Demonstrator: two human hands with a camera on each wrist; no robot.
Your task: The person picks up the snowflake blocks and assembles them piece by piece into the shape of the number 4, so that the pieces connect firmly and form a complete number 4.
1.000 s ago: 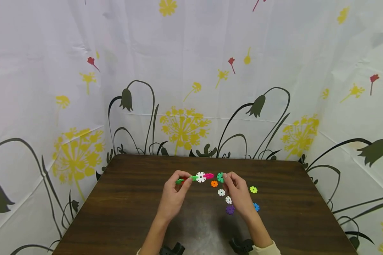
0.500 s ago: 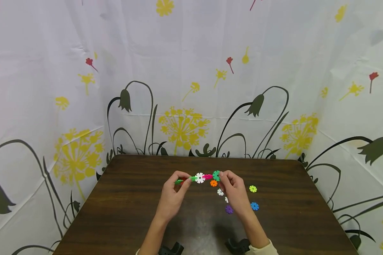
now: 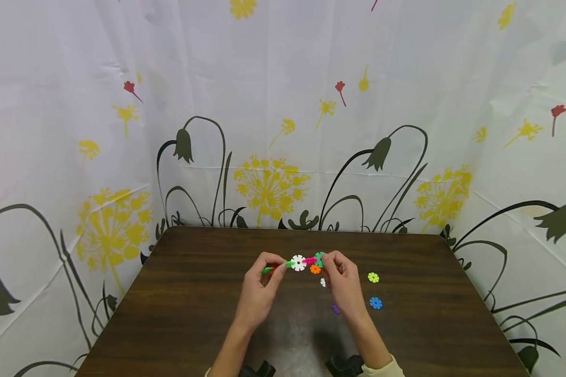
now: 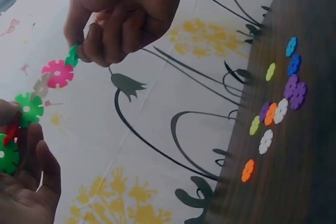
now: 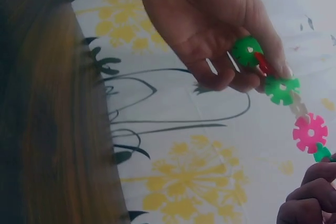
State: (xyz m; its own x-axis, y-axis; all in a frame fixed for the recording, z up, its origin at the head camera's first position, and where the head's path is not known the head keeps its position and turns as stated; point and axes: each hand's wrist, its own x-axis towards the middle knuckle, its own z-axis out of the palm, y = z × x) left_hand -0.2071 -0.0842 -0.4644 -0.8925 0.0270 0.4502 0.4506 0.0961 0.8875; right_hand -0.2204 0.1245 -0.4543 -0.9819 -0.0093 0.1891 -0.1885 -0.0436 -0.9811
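My left hand [image 3: 257, 288] pinches a short chain of notched plastic discs, held up off the table. The chain runs from a green disc [image 5: 247, 52] through a red disc [image 4: 10, 132] and a bright green disc [image 5: 282, 89] to a white disc [image 3: 298, 263] and a pink disc [image 4: 58, 74]. Thumb and fingertips of my right hand [image 3: 344, 283] pinch a teal-green disc [image 3: 318, 259] at the pink end. Its edge meets the pink disc's edge, the two set crosswise. Fingers partly cover the teal disc.
Loose discs lie on the dark wooden table [image 3: 193, 309], among them an orange disc [image 3: 315, 269], a yellow-green disc [image 3: 373, 277] and a blue disc [image 3: 376, 303]. My right hand hides some in the head view. A flower-printed curtain [image 3: 273, 78] hangs behind the table.
My right hand has moved left with the teal-green disc, from a gap beside the pink disc to meeting its edge. My left hand has stayed nearly still, keeping its hold on the chain.
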